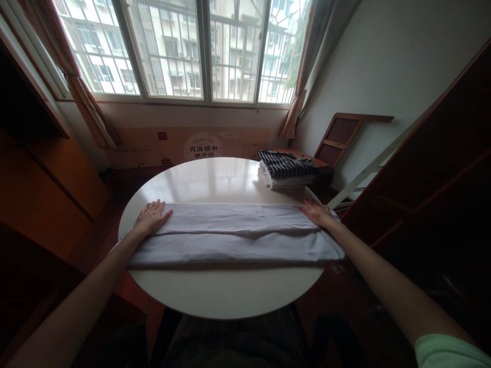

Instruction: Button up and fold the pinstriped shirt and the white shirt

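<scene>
A pale grey-white garment [230,247] lies folded into a long band across the round white table [226,291]. Its ends reach past the table's left and right edges. My left hand [152,217] rests flat on the garment's left part, fingers spread. On its upper right part lies my right hand [316,212], with the fingers stretched toward the middle. A patch like a pocket shows near the garment's far edge, between the hands. Behind, at the table's back right, sits a stack of folded white clothes [289,182] with a black striped one [286,164] on top.
Beyond the table, a printed box [230,140] stands below the barred window. A wooden chair [337,138] is at the back right. Dark red furniture [418,189] rises on the right, and an orange-brown cabinet [49,199] stands on the left.
</scene>
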